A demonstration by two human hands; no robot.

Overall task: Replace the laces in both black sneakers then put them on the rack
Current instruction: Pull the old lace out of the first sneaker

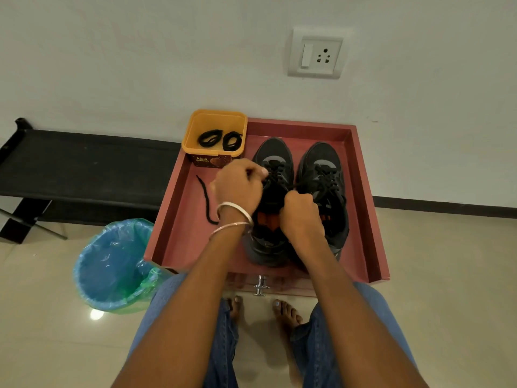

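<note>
Red tray (363, 175): two black sneakers side by side. Left sneaker (275, 161): left hand (237, 189) pinching its lace, right hand (300, 212) fisted on its tongue. Right sneaker (321, 175): laced. Yellow tub (195, 127), 11 o'clock: coiled laces (221, 139).

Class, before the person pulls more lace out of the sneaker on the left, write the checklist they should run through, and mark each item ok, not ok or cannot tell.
1. Both hands on the left sneaker: ok; the left hand is at the laces, the right hand at the tongue.
2. Firm pinch on the lace: cannot tell; the fingertips are hidden.
3. Replacement laces ready: ok; two coils lie in the yellow tub.
4. Freed lace end untangled: ok; it lies on the red tray.
5. Right sneaker laces removed: not ok; it is fully laced.
6. Lined bin nearby: ok.
</note>
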